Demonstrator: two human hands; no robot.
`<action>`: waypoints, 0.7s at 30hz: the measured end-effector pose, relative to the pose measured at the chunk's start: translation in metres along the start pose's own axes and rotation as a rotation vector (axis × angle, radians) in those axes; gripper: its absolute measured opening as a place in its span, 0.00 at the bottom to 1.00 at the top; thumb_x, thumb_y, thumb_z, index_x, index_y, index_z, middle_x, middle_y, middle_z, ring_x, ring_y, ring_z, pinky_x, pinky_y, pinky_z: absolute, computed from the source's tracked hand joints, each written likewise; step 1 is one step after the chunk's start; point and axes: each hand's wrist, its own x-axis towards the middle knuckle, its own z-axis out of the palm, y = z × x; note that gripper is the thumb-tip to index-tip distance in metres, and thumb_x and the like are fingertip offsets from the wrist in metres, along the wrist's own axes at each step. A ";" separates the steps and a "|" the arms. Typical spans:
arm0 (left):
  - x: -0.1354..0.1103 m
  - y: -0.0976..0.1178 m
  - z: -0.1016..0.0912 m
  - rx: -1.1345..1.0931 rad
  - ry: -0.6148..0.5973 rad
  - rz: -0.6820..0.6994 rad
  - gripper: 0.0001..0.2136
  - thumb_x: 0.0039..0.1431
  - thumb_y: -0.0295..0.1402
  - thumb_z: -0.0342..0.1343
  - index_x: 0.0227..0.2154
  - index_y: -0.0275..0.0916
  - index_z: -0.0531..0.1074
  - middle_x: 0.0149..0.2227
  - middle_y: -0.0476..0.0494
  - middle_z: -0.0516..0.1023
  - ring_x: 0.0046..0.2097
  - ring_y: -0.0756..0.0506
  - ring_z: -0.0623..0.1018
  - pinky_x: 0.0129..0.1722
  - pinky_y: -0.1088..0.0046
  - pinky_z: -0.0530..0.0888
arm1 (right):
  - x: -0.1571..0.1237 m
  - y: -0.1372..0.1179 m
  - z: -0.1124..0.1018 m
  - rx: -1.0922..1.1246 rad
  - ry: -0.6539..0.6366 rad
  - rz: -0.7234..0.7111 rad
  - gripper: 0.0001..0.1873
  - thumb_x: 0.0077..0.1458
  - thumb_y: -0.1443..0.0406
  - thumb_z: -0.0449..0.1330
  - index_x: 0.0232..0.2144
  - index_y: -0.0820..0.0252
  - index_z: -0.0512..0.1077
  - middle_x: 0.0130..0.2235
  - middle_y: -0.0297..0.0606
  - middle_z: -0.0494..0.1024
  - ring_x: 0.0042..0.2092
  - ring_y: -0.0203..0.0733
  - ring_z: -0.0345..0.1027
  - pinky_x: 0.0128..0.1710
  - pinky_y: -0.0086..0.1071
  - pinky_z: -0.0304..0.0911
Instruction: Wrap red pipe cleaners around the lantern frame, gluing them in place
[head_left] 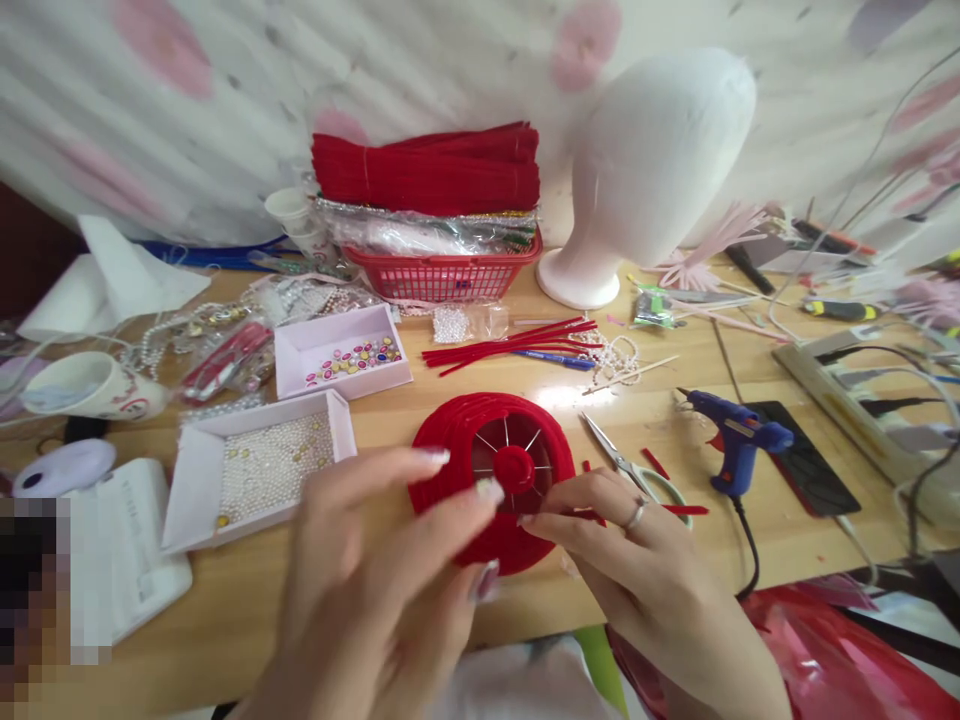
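A round red pipe-cleaner disc (457, 440) with thin wire spokes and a red hub (514, 466) lies on the wooden table (315, 590) in front of me. My left hand (375, 580) hovers over its near left edge, fingers spread, the fingertips touching the rim. My right hand (637, 570), with a ring on one finger, pinches a red pipe-cleaner strand (592, 515) at the disc's near right edge. Scissors (626, 465) lie just right of the disc.
A blue glue gun (735, 435) stands at the right with its cord. Behind are loose red pipe cleaners (510, 345), a red basket (442, 275) stacked with more, a white foam head (645, 160), and two pink bead trays (255, 470) at the left. A mug (90, 385) lies far left.
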 end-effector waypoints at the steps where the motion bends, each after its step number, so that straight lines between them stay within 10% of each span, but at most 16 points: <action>1: 0.010 -0.003 0.011 -0.007 -0.011 0.003 0.24 0.62 0.31 0.60 0.60 0.48 0.65 0.61 0.42 0.66 0.62 0.42 0.68 0.61 0.61 0.69 | -0.001 -0.002 0.000 0.013 0.008 0.002 0.17 0.61 0.79 0.52 0.46 0.61 0.73 0.43 0.41 0.75 0.43 0.39 0.69 0.40 0.33 0.69; 7: 0.019 -0.018 0.057 -0.131 -0.175 -0.182 0.36 0.62 0.34 0.59 0.68 0.48 0.48 0.71 0.41 0.51 0.71 0.39 0.54 0.69 0.54 0.59 | -0.010 -0.009 0.004 0.037 0.039 0.048 0.14 0.62 0.77 0.54 0.46 0.62 0.73 0.41 0.41 0.76 0.39 0.37 0.70 0.38 0.31 0.70; 21: 0.013 -0.020 0.057 -0.432 -0.271 -0.341 0.28 0.69 0.38 0.51 0.68 0.59 0.51 0.72 0.52 0.47 0.73 0.41 0.49 0.72 0.56 0.53 | -0.030 -0.004 -0.004 0.002 0.176 0.180 0.11 0.63 0.74 0.56 0.43 0.57 0.74 0.38 0.37 0.78 0.38 0.34 0.75 0.36 0.24 0.71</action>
